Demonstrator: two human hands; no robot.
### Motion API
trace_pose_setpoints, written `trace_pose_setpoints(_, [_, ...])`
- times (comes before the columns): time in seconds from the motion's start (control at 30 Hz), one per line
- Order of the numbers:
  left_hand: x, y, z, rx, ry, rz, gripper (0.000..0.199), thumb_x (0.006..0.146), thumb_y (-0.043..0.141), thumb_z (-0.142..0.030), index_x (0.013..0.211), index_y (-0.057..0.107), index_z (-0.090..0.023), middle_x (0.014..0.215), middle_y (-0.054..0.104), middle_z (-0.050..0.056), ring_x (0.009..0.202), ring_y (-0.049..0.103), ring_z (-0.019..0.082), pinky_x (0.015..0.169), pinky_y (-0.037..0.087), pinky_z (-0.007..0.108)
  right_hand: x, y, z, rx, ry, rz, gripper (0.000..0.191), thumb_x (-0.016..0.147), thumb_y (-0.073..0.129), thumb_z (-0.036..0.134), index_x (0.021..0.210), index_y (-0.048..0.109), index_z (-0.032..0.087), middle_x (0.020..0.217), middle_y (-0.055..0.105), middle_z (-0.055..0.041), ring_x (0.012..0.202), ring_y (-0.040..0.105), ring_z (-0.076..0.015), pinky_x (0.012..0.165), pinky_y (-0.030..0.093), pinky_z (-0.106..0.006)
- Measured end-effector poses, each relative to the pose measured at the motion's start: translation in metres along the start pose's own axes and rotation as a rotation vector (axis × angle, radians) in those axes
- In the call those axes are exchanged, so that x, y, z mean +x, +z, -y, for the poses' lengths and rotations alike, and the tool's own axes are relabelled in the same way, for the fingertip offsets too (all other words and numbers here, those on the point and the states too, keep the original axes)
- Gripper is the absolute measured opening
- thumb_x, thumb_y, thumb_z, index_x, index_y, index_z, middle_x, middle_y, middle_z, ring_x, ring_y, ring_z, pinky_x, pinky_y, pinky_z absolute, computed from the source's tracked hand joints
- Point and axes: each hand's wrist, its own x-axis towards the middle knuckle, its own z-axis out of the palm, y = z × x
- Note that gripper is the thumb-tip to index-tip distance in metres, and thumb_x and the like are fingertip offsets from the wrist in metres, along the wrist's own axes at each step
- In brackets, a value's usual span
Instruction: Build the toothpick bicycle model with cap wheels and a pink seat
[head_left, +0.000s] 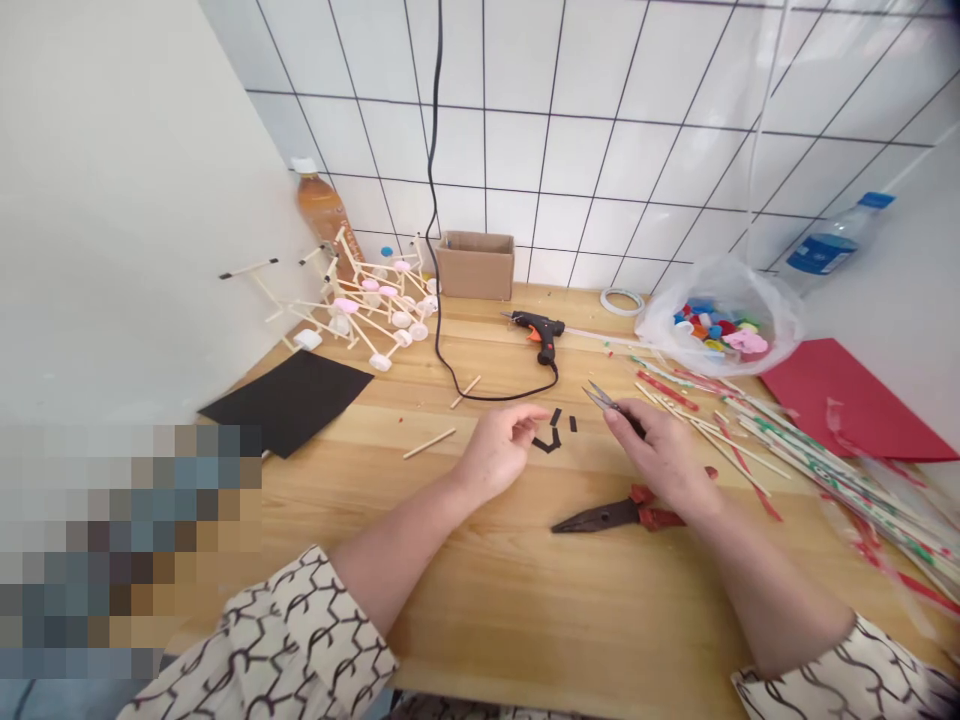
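Observation:
Small black strips of paper (573,424) lie on the wooden table in front of me, several of them close together. My left hand (504,447) is just left of these strips, its index finger stretched out toward them and the other fingers loosely curled. I see nothing held in it. In my right hand (664,450) is a pair of scissors (598,396), blades pointing up and left; the handles are mostly covered by my fingers. Below that hand, pliers (602,517) with red handles lie on the table, partly hidden by my wrist.
A glue gun (538,332) with a black cord lies behind my hands. At left are stick frames with bottle-cap wheels (381,362) and black paper (289,400). At right are wooden sticks (817,460), red paper (859,400) and a bag of caps (720,330). A cardboard box (476,270) stands behind.

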Motion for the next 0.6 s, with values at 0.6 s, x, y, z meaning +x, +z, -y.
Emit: trace_pose_setpoints(0.6, [0.001, 0.003, 0.012, 0.327, 0.143, 0.004, 0.027, 0.066, 0.058, -0.001, 0.087, 0.064, -0.016, 0.093, 0.064, 0.005, 0.085, 0.06, 0.017, 0.077, 0.05, 0.028, 0.0, -0.034, -0.032, -0.246, -0.076, 0.078, 0.032, 0.088, 0.041, 0.042, 0.088, 0.064, 0.02, 0.08, 0.066, -0.0058, 0.073, 0.061, -0.0206, 0.063, 0.043, -0.03])
